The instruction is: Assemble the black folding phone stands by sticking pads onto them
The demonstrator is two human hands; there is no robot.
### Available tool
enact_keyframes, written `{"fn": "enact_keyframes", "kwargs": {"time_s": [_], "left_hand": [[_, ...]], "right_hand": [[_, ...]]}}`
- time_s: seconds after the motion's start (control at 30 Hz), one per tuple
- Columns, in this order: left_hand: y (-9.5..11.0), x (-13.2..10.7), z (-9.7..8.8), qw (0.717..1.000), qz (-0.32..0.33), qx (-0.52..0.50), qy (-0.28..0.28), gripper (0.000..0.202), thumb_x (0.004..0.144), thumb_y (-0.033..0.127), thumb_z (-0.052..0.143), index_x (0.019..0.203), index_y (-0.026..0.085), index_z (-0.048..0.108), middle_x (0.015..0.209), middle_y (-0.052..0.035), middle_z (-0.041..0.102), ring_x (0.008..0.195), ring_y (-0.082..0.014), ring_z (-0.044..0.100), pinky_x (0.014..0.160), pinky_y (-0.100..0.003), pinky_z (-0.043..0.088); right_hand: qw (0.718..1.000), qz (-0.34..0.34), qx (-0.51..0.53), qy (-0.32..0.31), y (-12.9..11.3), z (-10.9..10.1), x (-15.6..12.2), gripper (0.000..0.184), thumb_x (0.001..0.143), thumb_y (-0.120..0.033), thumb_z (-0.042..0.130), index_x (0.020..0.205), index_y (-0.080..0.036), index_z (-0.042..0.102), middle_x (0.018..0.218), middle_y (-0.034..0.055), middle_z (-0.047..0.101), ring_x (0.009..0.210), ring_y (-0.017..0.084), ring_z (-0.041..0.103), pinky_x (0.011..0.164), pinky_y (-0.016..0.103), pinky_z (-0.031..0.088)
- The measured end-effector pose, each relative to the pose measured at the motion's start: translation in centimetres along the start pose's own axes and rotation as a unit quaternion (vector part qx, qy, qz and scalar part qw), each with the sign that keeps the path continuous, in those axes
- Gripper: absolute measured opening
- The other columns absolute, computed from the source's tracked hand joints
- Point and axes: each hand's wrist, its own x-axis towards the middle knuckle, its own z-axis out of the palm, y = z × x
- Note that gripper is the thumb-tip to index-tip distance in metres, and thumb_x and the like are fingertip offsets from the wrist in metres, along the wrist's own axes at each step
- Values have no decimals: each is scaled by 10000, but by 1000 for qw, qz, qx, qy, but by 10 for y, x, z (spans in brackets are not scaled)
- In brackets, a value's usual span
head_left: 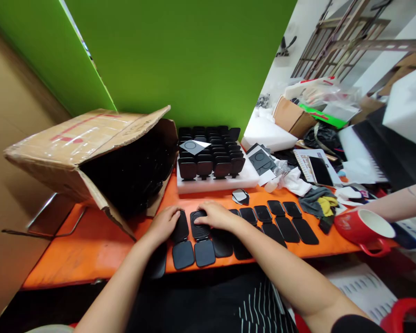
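A row of flat black hinged parts (275,222) lies along the front of the orange table (100,240). My left hand (164,223) rests palm down on the leftmost black part (181,243), its fingers curled over the upper half. My right hand (217,215) lies flat beside it, fingertips pressing on the top of the neighbouring black part (200,238). Behind them a white foam slab (215,180) carries several upright black parts (211,152) in rows.
An open cardboard box (90,148) lies on its side at the left, black pieces inside. A red mug (364,229) stands at the right by another person's forearm (402,203). Rags, papers, foam and a phone clutter the right side. A green wall stands behind.
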Motion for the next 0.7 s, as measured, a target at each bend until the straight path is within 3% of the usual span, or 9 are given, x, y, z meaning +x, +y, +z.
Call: {"fn": "enact_keyframes", "kwargs": {"time_s": [0.17,0.3,0.4,0.47,0.57,0.63,0.7], "left_hand": [[3,8,19,998,7,61,-6,284,854,226,393,908,219,672,908,-54,651,927,-216,598,845,-337,465],[14,-5,21,994,-7,100,30,320,869,232,389,1075,205,632,1086,-104,603,1034,-263,550,910,-413,432],[12,-36,14,990,4,126,64,358,886,265,389,1181,192,577,1241,-129,549,1138,-281,507,965,-446,407],[5,-66,9,986,51,146,67,392,892,340,407,1238,209,537,1290,-117,536,1180,-268,498,977,-432,418],[-12,-109,5,969,103,224,36,664,787,497,544,1377,242,379,1450,-129,372,1289,-360,382,980,-572,385],[-25,-129,3,960,130,247,12,751,769,457,572,1426,240,280,1457,-135,352,1263,-358,421,937,-551,443],[-36,-142,-4,961,154,231,9,662,816,313,521,1428,263,273,1422,-100,416,1218,-293,491,912,-440,503]], "right_hand": [[993,14,-107,45,-3,15,0,370,783,-482,617,985,-172,617,1013,109,594,1001,262,522,852,379,408],[985,52,-132,98,-11,21,-16,347,811,-440,596,1038,-178,602,1027,119,588,1022,276,506,890,417,399],[988,17,-109,104,-9,24,-46,365,858,-412,533,1144,-188,574,1157,129,574,1103,262,492,961,411,371],[991,-27,-103,80,-1,28,-69,546,824,-508,541,1268,-194,501,1340,143,469,1248,285,394,1058,457,268],[992,-58,-114,7,12,39,-98,859,681,-580,659,1392,-202,359,1480,156,279,1368,333,200,1108,540,102],[990,-57,-123,-23,17,45,-110,851,673,-416,724,1403,-204,342,1492,151,251,1377,327,181,1116,534,109],[991,-64,-114,-33,16,44,-118,786,681,-238,702,1392,-196,370,1489,143,258,1372,313,209,1119,493,185]]}}
